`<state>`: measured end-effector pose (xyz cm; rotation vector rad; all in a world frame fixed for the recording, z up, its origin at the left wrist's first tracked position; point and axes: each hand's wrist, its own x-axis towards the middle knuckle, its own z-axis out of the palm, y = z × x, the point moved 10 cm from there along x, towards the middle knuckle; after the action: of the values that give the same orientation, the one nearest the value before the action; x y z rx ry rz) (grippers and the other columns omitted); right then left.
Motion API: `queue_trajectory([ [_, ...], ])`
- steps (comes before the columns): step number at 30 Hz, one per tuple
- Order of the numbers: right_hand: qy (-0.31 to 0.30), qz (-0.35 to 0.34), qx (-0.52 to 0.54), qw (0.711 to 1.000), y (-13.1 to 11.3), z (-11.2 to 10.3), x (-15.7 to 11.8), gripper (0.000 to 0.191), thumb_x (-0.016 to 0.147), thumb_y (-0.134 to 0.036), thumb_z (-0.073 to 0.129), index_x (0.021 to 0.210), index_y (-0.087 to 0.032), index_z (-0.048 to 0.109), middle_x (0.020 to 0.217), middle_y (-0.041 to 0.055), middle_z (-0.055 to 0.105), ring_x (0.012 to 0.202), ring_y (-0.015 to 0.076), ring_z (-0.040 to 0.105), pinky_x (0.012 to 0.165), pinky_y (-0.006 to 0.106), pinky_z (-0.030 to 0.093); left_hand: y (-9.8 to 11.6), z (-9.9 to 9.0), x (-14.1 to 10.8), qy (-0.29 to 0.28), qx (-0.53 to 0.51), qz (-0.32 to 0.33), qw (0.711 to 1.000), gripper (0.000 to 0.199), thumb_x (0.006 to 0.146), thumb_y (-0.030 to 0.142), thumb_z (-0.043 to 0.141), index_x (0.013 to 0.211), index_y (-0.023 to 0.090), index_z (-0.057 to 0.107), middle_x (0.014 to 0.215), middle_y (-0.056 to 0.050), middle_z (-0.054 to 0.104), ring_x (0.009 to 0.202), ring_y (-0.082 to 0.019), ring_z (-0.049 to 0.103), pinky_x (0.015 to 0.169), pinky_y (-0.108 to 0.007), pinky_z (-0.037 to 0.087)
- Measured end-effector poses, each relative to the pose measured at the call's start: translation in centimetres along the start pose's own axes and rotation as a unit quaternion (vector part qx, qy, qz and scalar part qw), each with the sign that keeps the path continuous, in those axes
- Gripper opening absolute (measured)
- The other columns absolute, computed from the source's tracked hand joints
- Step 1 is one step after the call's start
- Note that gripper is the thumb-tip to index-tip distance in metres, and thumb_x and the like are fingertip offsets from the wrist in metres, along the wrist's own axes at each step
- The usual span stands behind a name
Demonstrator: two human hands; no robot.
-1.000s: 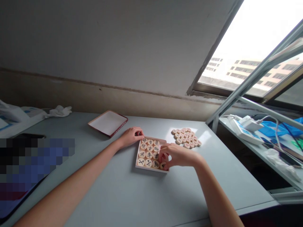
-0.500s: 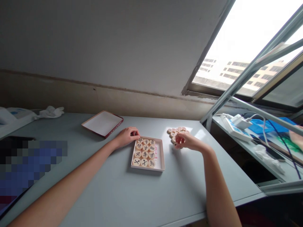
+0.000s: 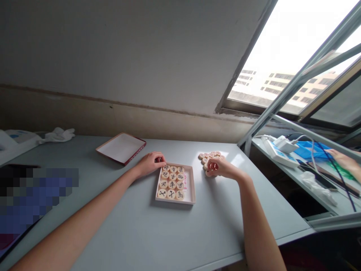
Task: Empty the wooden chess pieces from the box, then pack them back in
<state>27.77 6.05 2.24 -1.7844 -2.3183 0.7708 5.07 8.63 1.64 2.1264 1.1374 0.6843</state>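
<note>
A shallow white box (image 3: 192, 188) sits mid-desk, with Chinese chess pieces (image 3: 172, 184) in rows in its left and middle part. These round wooden discs bear black characters, and a strip of the box floor with pink marks shows on the right. My left hand (image 3: 153, 162) is closed at the box's far left corner, fingers curled and thumb on the rim. My right hand (image 3: 221, 168) pinches a Chinese chess piece (image 3: 208, 173) at the near edge of a group of loose pieces (image 3: 211, 155). Its fingers partly hide that piece and its neighbours.
The red-edged box lid (image 3: 122, 148) lies inside up at the back left. A metal frame (image 3: 261, 122) rises at the desk's right side. Beyond it, a shelf holds a power strip (image 3: 282, 152) and cables, and another person's hand (image 3: 344, 160) reaches over a blue item.
My right fingertips shift slightly at the piece at the group's near edge. My left hand stays on the box corner. At far right, the other person's hand has come further into view.
</note>
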Motion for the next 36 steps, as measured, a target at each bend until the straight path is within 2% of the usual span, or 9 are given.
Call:
queue_trajectory([
  [5,0.003,0.028,0.009,1.0,0.2,-0.4,-0.4,0.019,0.063,-0.03,0.06,0.065,-0.017,0.046,0.069,0.0,0.051,0.062,0.0116,0.046,0.052,0.023,0.035,0.2,0.0,-0.1,-0.002,0.003,0.0,1.0,0.02,0.071,0.034,0.05,0.066,0.016,0.057,0.071,-0.001,0.057,0.068,-0.015,0.049,0.064,-0.023,0.037],
  [10,-0.012,0.025,0.034,0.999,0.0,-1.0,-1.3,0.022,0.063,-0.031,0.061,0.068,-0.018,0.043,0.073,0.0001,0.048,0.065,0.0116,0.045,0.052,0.022,0.034,0.2,-0.1,-0.1,0.001,0.003,0.0,1.0,0.019,0.072,0.032,0.049,0.066,0.016,0.058,0.07,0.0,0.057,0.067,-0.014,0.049,0.063,-0.023,0.037],
  [14,-0.025,0.072,-0.029,0.997,1.9,-0.9,-1.7,0.022,0.056,-0.022,0.063,0.069,-0.018,0.046,0.068,-0.0013,0.047,0.062,0.0122,0.042,0.052,0.023,0.033,0.3,-0.1,-0.1,0.0,0.0,0.002,1.0,0.017,0.071,0.03,0.049,0.065,0.016,0.057,0.07,-0.001,0.056,0.066,-0.014,0.049,0.063,-0.023,0.037],
  [19,0.006,0.106,-0.056,0.993,3.4,-1.3,-1.5,0.019,0.058,-0.021,0.06,0.065,-0.018,0.043,0.066,-0.0006,0.048,0.062,0.0128,0.043,0.052,0.023,0.032,0.2,-0.1,0.0,0.001,0.0,-0.001,1.0,0.017,0.071,0.029,0.048,0.064,0.016,0.056,0.071,-0.001,0.057,0.067,-0.014,0.049,0.064,-0.023,0.037],
  [26,0.007,0.107,-0.077,0.991,3.1,-1.4,-1.7,0.021,0.059,-0.022,0.061,0.064,-0.018,0.042,0.063,-0.0022,0.044,0.059,0.0118,0.04,0.05,0.023,0.031,0.1,-0.1,-0.1,0.002,0.0,-0.005,1.0,0.017,0.071,0.03,0.048,0.064,0.016,0.056,0.071,-0.001,0.057,0.068,-0.015,0.048,0.064,-0.024,0.037],
  [32,0.01,0.101,-0.047,0.994,2.6,-1.9,-1.8,0.02,0.06,-0.018,0.061,0.067,-0.018,0.042,0.065,-0.0016,0.047,0.06,0.0117,0.042,0.05,0.022,0.032,0.5,-0.2,-0.2,0.004,-0.011,-0.001,1.0,0.017,0.07,0.03,0.048,0.063,0.016,0.056,0.07,-0.001,0.056,0.067,-0.015,0.049,0.064,-0.024,0.037],
  [34,0.01,0.087,-0.04,0.995,1.7,-2.0,-1.8,0.019,0.061,-0.018,0.06,0.066,-0.018,0.042,0.065,-0.0014,0.048,0.059,0.0116,0.043,0.049,0.022,0.033,0.4,-0.3,-0.2,0.007,-0.01,-0.004,1.0,0.018,0.07,0.031,0.048,0.063,0.016,0.056,0.07,-0.001,0.056,0.067,-0.015,0.049,0.064,-0.024,0.037],
  [36,0.049,0.063,-0.043,0.996,-0.4,-2.5,-2.3,0.014,0.064,-0.019,0.058,0.067,-0.018,0.044,0.067,-0.0001,0.051,0.06,0.0128,0.045,0.05,0.023,0.034,0.4,-0.3,-0.2,0.009,-0.008,-0.007,1.0,0.019,0.07,0.031,0.048,0.063,0.016,0.056,0.07,-0.001,0.056,0.068,-0.016,0.049,0.064,-0.024,0.037],
])
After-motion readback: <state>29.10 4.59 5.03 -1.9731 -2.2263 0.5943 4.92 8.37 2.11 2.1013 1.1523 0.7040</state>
